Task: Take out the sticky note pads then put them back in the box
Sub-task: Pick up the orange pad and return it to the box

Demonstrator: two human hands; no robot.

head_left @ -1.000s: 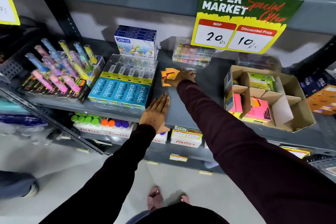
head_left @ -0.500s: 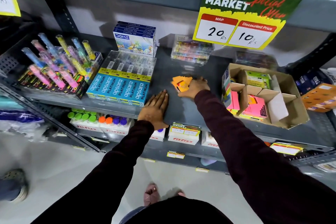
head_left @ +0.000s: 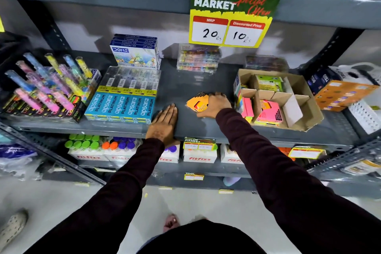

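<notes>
- A small stack of orange, square paper sticky note pads point(head_left: 196, 102) is gripped from above by the right hand point(head_left: 214, 105), fingers curled over its far and right edges; whether the stack rests on the shelf or is just lifted off it cannot be told, as the hand hides its underside.
- The overhand hold seems chosen so that the loose pads are kept together as one bundle on the way to the box.
- The left hand point(head_left: 165, 122) is laid flat and empty, fingers spread, on the near edge of the grey metal shelf point(head_left: 181, 86), probably as a brace while the other arm works.
- Just right of the gripped stack stands the open brown cardboard box with card dividers point(head_left: 309, 113), well within reach.
- Pink pads point(head_left: 270, 111) are already lodged in its near compartments and a green pack point(head_left: 268, 82) in a far one, so the return is judged partly done.
- To the left, a row of blue pencil boxes point(head_left: 121, 106) lies clear of the work.
</notes>
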